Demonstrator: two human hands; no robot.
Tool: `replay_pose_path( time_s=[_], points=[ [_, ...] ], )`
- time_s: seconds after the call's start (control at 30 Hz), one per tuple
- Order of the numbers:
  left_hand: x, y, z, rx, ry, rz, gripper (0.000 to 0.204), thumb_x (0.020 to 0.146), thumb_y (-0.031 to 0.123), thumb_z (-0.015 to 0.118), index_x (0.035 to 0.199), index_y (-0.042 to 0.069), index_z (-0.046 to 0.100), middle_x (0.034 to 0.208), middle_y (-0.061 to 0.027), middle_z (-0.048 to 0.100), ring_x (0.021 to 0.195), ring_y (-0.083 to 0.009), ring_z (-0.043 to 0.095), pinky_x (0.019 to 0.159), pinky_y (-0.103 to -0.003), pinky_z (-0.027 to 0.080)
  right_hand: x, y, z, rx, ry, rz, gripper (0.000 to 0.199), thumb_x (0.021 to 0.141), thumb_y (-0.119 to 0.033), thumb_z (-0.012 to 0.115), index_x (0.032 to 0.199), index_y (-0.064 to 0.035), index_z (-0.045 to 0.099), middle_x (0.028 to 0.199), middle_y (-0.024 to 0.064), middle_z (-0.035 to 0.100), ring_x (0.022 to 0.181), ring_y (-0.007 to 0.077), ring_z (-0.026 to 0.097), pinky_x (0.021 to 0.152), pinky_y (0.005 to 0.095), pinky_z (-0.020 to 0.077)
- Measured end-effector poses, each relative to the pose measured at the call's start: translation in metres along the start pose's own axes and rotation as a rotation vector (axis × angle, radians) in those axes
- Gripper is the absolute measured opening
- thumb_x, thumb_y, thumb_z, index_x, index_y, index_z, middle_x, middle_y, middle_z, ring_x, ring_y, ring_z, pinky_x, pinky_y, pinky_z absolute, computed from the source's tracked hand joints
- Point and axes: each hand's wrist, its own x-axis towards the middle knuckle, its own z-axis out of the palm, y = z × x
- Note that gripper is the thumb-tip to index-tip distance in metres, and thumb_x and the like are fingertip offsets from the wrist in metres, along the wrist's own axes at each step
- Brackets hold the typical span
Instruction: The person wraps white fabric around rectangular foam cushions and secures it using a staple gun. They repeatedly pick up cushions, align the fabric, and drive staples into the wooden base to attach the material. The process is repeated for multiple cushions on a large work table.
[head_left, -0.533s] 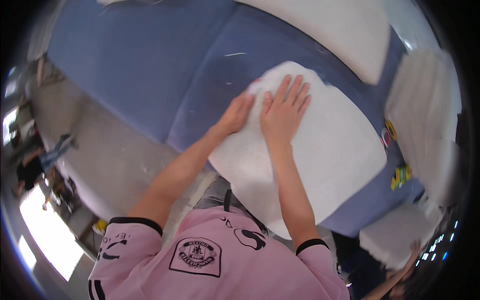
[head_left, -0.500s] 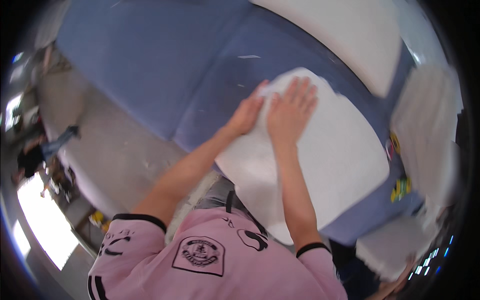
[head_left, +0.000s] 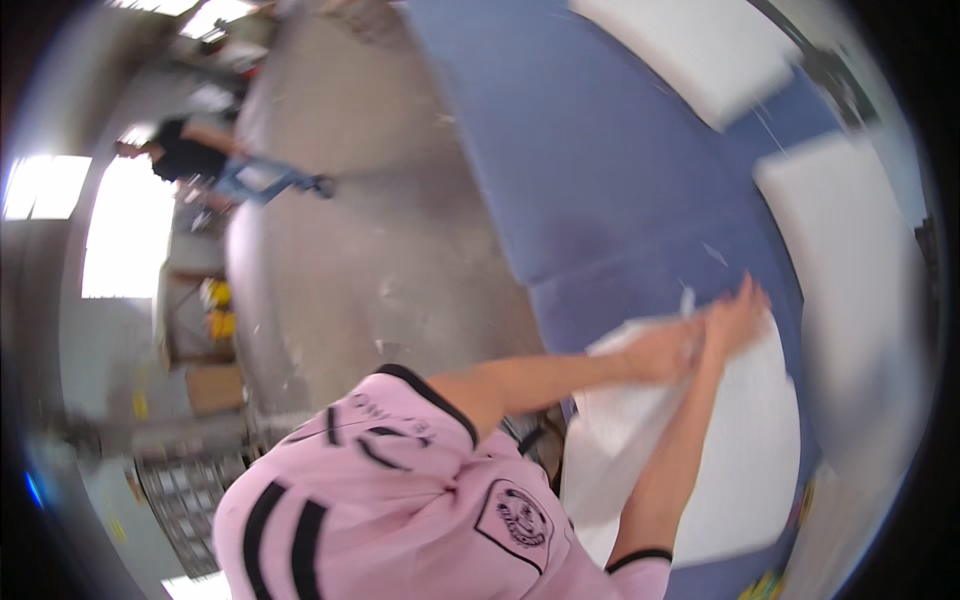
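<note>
A white, soft-looking sheet (head_left: 745, 450) with rounded corners, perhaps padding or foam, lies on a blue-covered table (head_left: 590, 170). My right hand (head_left: 735, 318) rests at its far end, fingers stretched out. Beside the right wrist, overlapping it in view, is my left hand (head_left: 665, 352); motion smears its fingers, so its grip is hidden. A small white scrap (head_left: 688, 300) shows just beyond the left hand, and whether it is touched is unclear. Under my forearms, the sheet's near part looks creased or lifted.
Another white panel (head_left: 700, 50) lies on the table's far side. White stacked sheets (head_left: 850, 260) stand along the right. Yellow-and-black items (head_left: 765, 585) sit at the lower right. Across the grey floor (head_left: 380, 220), a person in a black top (head_left: 190, 150) is at the far left.
The view has swung left, so the table and sheet now appear further right and lower. My hands, earlier flat side by side on the sheet, now overlap near its far end.
</note>
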Motion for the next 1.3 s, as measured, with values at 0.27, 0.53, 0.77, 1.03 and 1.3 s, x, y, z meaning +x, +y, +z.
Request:
replay_pose_path(
  time_s=[0.27, 0.53, 0.77, 1.03, 1.3],
  points=[
    [-0.007, -0.038, 0.009, 0.096, -0.185, -0.186, 0.073, 0.109, 0.037, 0.047, 0.168, 0.008, 0.017, 0.167, -0.0263, 0.032, 0.150, -0.0412, 0.041, 0.125, -0.045, 0.031, -0.134, 0.288, -0.199, 0.189, 0.704, 0.412, 0.043, 0.109, -0.026, 0.053, 0.144, -0.0014, 0.059, 0.159, 0.0227, 0.047, 0.148, 0.0375, 0.044, 0.124, 0.0444, 0.0304],
    [0.014, -0.098, 0.063, -0.136, -0.271, 0.097, 0.068, 0.113, 0.037, 0.037, 0.167, 0.000, 0.018, 0.170, -0.0239, 0.027, 0.157, -0.0361, 0.029, 0.127, -0.042, 0.023, -0.137, 0.231, -0.110, -0.413, 0.310, 0.538, 0.075, 0.105, -0.049, 0.053, 0.159, 0.0009, 0.040, 0.166, 0.0341, 0.027, 0.159, 0.0456, 0.020, 0.129, 0.0566, 0.0159],
    [0.008, -0.084, 0.058, -0.043, -0.227, 0.206, 0.070, 0.114, 0.046, 0.032, 0.167, 0.001, 0.020, 0.169, -0.0234, 0.031, 0.154, -0.0364, 0.034, 0.125, -0.043, 0.026, -0.071, 0.048, 0.003, 0.005, 0.243, 0.047, 0.063, 0.102, -0.046, 0.059, 0.150, -0.0058, 0.056, 0.166, 0.0234, 0.036, 0.156, 0.0421, 0.027, 0.129, 0.0546, 0.0175],
    [-0.038, -0.064, 0.074, 0.017, -0.157, 0.137, 0.069, 0.115, 0.047, 0.025, 0.167, 0.001, 0.019, 0.172, -0.0225, 0.022, 0.158, -0.0359, 0.025, 0.128, -0.044, 0.022, -0.215, 0.176, -0.120, 0.445, 0.705, 0.302, 0.048, 0.105, -0.041, 0.058, 0.147, -0.0188, 0.060, 0.161, 0.0151, 0.047, 0.155, 0.0336, 0.033, 0.127, 0.0536, 0.0225],
    [-0.039, -0.071, 0.081, 0.135, -0.147, 0.217, 0.083, 0.111, 0.060, 0.017, 0.167, 0.000, 0.012, 0.174, -0.0238, 0.011, 0.162, -0.0373, 0.011, 0.132, -0.049, 0.013, -0.425, 0.253, -0.179, 0.166, 0.476, 1.005, 0.058, 0.110, -0.043, 0.045, 0.156, -0.0067, 0.048, 0.166, 0.0212, 0.037, 0.156, 0.0403, 0.031, 0.127, 0.0528, 0.0267]
  ],
)
